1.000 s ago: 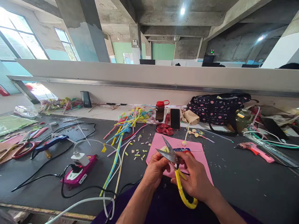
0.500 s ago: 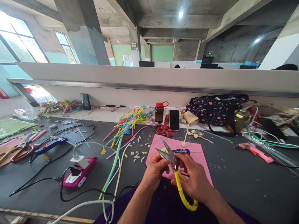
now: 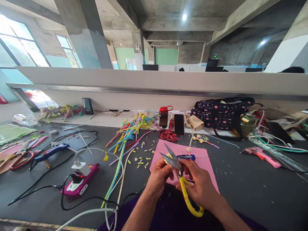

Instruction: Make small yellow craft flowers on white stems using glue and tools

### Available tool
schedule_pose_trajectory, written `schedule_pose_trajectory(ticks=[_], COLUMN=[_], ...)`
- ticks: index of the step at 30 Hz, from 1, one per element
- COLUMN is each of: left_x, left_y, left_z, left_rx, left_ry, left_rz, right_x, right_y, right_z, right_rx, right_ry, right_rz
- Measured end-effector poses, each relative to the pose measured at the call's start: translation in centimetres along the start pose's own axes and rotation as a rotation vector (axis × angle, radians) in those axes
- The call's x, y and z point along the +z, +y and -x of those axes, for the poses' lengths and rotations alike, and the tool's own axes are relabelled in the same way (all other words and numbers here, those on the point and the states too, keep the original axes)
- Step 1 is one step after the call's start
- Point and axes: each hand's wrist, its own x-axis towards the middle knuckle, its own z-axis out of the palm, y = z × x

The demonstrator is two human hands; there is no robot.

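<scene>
My right hand (image 3: pixel 198 179) is closed around a pair of scissors (image 3: pixel 176 163) with yellow-wrapped handles; the blades are spread and point up and to the left. Pinched in my left hand (image 3: pixel 159 175) is a small pale-yellow piece (image 3: pixel 167 158), mostly hidden by the fingers and the lower blade, so its exact kind is unclear. Both hands are close together over a pink foam sheet (image 3: pixel 207 166). On that sheet, just beyond the scissors, lies a blue-handled tool (image 3: pixel 186 157). Short cut yellow-green pieces (image 3: pixel 141 163) are scattered left of the sheet.
Bundled colourful stems (image 3: pixel 134 130) lie behind. A bottle with red lid (image 3: pixel 163 117), a phone (image 3: pixel 179 124) and a patterned bag (image 3: pixel 221 112) line the back. At left stands a magenta power strip (image 3: pixel 80 184) with cables; at right lies a pink glue gun (image 3: pixel 263 155).
The view has shifted very slightly. Both hands keep nearly the same pose, with the scissor blades still spread beside the pale-yellow piece.
</scene>
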Motion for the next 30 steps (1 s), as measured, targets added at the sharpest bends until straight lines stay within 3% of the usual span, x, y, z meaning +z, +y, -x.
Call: schedule_pose_trajectory(ticks=[30], left_x=[0.19], left_y=[0.51], left_z=[0.03], left_rx=[-0.004], left_ry=[0.039], left_rz=[-0.005], right_x=[0.29], right_y=[0.57], right_z=[0.03], right_rx=[-0.059], right_ry=[0.017], right_rz=[0.080])
